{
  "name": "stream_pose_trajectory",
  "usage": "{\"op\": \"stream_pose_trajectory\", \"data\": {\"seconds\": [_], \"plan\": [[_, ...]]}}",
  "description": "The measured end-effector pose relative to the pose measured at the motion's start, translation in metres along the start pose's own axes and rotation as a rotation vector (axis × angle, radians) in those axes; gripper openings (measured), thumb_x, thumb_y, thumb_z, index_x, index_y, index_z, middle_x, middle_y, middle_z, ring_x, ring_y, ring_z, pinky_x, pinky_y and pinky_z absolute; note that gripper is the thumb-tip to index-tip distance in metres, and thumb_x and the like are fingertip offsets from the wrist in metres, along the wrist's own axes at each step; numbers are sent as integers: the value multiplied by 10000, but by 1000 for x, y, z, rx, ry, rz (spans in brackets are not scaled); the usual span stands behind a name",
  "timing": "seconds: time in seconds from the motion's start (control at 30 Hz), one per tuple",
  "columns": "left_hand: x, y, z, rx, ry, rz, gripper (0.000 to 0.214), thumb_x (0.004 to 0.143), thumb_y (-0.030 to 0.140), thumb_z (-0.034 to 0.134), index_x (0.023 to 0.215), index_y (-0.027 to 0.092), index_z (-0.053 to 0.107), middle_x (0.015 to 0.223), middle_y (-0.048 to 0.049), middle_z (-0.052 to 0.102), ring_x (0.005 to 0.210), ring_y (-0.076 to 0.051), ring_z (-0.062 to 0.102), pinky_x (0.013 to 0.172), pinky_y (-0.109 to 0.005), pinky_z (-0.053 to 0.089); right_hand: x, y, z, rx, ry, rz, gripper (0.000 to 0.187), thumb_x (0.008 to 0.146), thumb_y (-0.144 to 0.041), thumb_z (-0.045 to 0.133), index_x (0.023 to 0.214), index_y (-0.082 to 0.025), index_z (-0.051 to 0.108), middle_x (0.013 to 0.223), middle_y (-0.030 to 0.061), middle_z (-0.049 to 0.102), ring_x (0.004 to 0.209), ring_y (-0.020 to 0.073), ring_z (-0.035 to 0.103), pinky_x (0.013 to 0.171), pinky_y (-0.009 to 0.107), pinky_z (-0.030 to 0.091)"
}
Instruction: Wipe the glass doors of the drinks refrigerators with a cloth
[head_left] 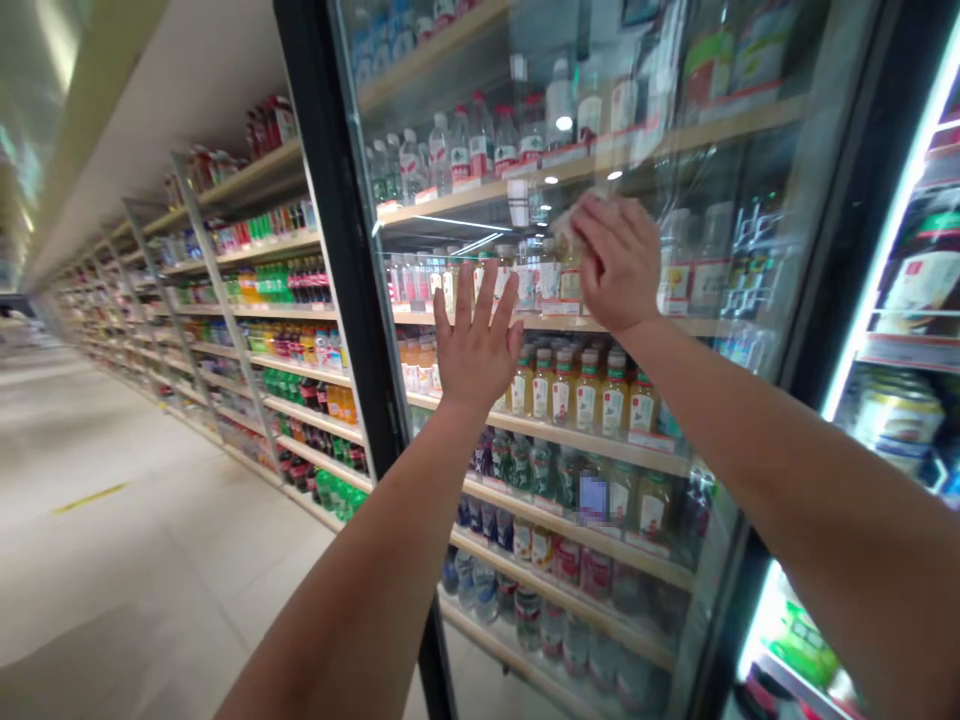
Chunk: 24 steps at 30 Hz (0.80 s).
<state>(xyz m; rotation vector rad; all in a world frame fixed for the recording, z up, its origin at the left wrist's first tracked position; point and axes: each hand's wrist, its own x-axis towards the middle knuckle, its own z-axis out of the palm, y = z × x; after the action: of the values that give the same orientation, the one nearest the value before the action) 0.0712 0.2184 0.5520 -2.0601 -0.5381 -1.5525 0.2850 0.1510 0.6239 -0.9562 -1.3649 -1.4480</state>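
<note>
A tall glass door (465,90) with a black frame (330,200) stands swung out in front of me. My left hand (476,345) lies flat against the glass with its fingers spread, holding nothing. Higher and to the right, my right hand (619,255) presses a crumpled pale cloth (566,225) to the pane. The fingers are bent over the cloth and hide most of it. Through the glass I see shelves of bottled drinks (561,395), mixed with reflections of lights.
A long row of shelves with drinks (292,285) runs away to the left. Pale floor (150,560) with a yellow strip (90,498) lies beside it. On the right is the lit cooler interior (907,350) with bottles, beyond the door's other black edge (832,240).
</note>
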Motion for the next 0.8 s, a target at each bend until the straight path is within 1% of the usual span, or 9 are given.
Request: {"op": "stream_pose_trajectory", "data": {"seconds": [0.1, 0.27, 0.4, 0.47, 0.53, 0.6, 0.67, 0.73, 0.8], "plan": [[1, -2, 4, -3, 1, 0, 582, 1019, 362, 410, 1585, 272, 310, 1668, -26, 214, 1565, -268, 48, 1281, -554, -24, -17, 3, 2, -44, 163, 160, 483, 969, -277, 377, 1417, -333, 551, 1464, 13, 571, 1426, 314, 438, 1167, 620, 354], [1, -4, 7, 30, 20, 18, 582, 1027, 379, 406, 1589, 273, 297, 1668, -25, 211, 1565, -274, 53, 1278, -556, 2, -44, -20, -19, 87, -312, -273, 613, 908, -220, 480, 1482, -434, 444, 1508, -73, 525, 1474, 248, 400, 1195, 574, 361], [1, -6, 9, 29, 26, 24, 586, 1025, 383, 417, 1588, 272, 298, 1670, -30, 208, 1566, -273, 52, 1276, -564, 8, -34, -12, -27, 130, -451, -344, 624, 887, -200, 520, 1464, -433, 470, 1513, -81, 519, 1484, 231, 385, 1215, 553, 346], [1, -6, 9, 33, 28, 28, 590, 1022, 379, 425, 1588, 272, 297, 1668, -33, 215, 1565, -276, 60, 1275, -567, 10, -23, 3, -24, 93, -350, -216, 605, 903, -198, 494, 1468, -414, 473, 1527, -71, 504, 1479, 247, 389, 1226, 579, 314], [1, -7, 10, 43, 30, 28, 595, 1019, 367, 428, 1591, 272, 291, 1667, -34, 220, 1565, -282, 65, 1274, -571, 14, -14, 18, -20, 32, -135, -10, 582, 928, -201, 443, 1479, -387, 471, 1547, -48, 481, 1481, 282, 376, 1224, 611, 285], [0, -7, 11, 60, 30, 33, 596, 1020, 361, 425, 1592, 269, 287, 1667, -39, 221, 1564, -288, 68, 1271, -577, 19, -12, 25, -19, -7, 3, 85, 584, 939, -204, 414, 1497, -369, 455, 1555, -31, 472, 1490, 305, 352, 1213, 621, 277], [0, -8, 11, 65, 35, 38, 595, 1022, 365, 424, 1593, 270, 285, 1667, -40, 217, 1564, -290, 70, 1269, -582, 25, -17, 23, -22, 29, -74, -47, 600, 932, -212, 433, 1504, -393, 437, 1543, -45, 487, 1490, 289, 360, 1211, 603, 297], [0, -8, 12, 55, 42, 42, 594, 1022, 370, 428, 1592, 277, 286, 1667, -35, 216, 1565, -287, 75, 1268, -584, 30, -24, 16, -26, 114, -274, -282, 619, 915, -232, 480, 1497, -437, 427, 1520, -78, 510, 1478, 254, 393, 1208, 573, 335], [1, -8, 13, 41, 44, 38, 590, 1021, 363, 432, 1589, 287, 292, 1665, -28, 218, 1565, -284, 76, 1269, -584, 28, -31, 11, -29, 154, -392, -400, 624, 908, -247, 503, 1486, -466, 425, 1505, -99, 522, 1463, 227, 421, 1199, 544, 370]]}}
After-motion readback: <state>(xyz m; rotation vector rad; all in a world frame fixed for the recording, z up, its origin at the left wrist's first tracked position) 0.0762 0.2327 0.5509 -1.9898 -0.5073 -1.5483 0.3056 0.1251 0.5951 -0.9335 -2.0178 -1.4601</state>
